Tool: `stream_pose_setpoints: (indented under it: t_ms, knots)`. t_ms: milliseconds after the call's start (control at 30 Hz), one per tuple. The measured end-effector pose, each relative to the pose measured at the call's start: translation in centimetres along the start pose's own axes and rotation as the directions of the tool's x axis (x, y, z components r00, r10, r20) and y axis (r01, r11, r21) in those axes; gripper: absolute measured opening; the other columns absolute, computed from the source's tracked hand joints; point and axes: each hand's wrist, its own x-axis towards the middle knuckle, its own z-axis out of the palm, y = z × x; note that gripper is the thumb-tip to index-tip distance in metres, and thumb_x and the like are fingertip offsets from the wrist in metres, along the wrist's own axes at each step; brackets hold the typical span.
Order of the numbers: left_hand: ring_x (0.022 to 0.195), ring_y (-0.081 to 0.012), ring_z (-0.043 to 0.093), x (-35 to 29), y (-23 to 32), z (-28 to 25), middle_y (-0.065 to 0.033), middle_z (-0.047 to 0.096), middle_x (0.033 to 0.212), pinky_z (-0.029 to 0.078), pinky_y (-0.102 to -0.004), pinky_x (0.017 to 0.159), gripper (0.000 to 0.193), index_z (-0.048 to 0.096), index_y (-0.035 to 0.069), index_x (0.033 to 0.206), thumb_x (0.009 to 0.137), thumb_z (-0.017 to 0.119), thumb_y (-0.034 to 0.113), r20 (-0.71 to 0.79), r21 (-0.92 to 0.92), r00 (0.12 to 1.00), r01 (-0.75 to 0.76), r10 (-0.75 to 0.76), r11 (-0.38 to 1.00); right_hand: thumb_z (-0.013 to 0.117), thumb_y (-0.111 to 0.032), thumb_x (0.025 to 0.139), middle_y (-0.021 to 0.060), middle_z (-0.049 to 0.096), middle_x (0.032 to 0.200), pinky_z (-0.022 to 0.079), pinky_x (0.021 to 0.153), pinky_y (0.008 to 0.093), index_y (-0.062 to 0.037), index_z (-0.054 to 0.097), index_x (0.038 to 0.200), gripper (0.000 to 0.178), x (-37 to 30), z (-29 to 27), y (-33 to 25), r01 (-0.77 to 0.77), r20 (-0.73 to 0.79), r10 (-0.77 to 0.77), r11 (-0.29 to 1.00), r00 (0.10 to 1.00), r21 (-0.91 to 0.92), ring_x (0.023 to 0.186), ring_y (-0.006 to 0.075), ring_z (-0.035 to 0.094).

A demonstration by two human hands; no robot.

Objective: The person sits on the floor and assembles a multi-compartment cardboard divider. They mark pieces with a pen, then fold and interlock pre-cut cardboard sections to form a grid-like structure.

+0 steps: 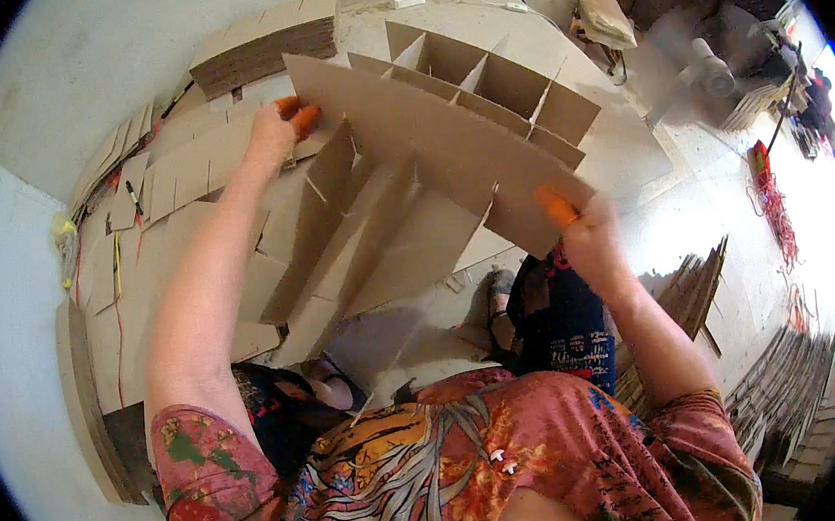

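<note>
Working remotely, I see a partly built cardboard divider grid near one o'clock. Just above centre lies the long cardboard strip, broad face toward six, long axis running from ten to four. I judge the step to be fitting this strip to the crosspieces; next seems to call for aligning slots and pressing evenly. My left hand pinches its ten-o'clock end; my right hand, orange-covered fingertips on its face, grips the four-o'clock end.

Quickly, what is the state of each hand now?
Left hand: closed, holding the left end of the cardboard divider strip.
Right hand: closed, holding the same strip's right end.
</note>
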Motion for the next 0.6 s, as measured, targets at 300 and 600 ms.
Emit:
stream_pose_setpoints:
  t_ms: [300, 600]
  knots:
    - [0.074, -0.0213, 0.059, -3.4, 1.4, 0.4, -0.0158, 0.060, 0.095, 0.047, -0.0313, 0.070, 0.050, 0.055, -0.006, 0.111, 0.078, 0.068, 0.030, -0.269, 0.628, 0.897, -0.114, 0.352, 0.770, 0.056, -0.005, 0.085, -0.0029, 0.056, 0.070, 0.041, 0.061, 0.0233, 0.0021, 0.063, 0.097, 0.015, 1.1, -0.3, -0.6, -0.114, 0.080, 0.109, 0.991, 0.991, 0.064, 0.070, 0.0059, 0.045]
    - [0.068, -0.0157, 0.054, -8.5, 3.3, 2.6, -0.0097, 0.061, 0.084, 0.044, -0.0283, 0.061, 0.030, 0.060, -0.002, 0.100, 0.080, 0.066, 0.019, -0.235, 0.477, 0.884, -0.257, 0.404, 0.840, 0.057, -0.004, 0.083, 0.0156, 0.057, 0.068, 0.042, 0.061, 0.0279, 0.0021, 0.061, 0.094, 0.013, 1.0, -0.1, -0.2, 0.012, 0.150, -0.026, 0.995, 0.988, 0.099, 0.067, 0.0083, 0.045]
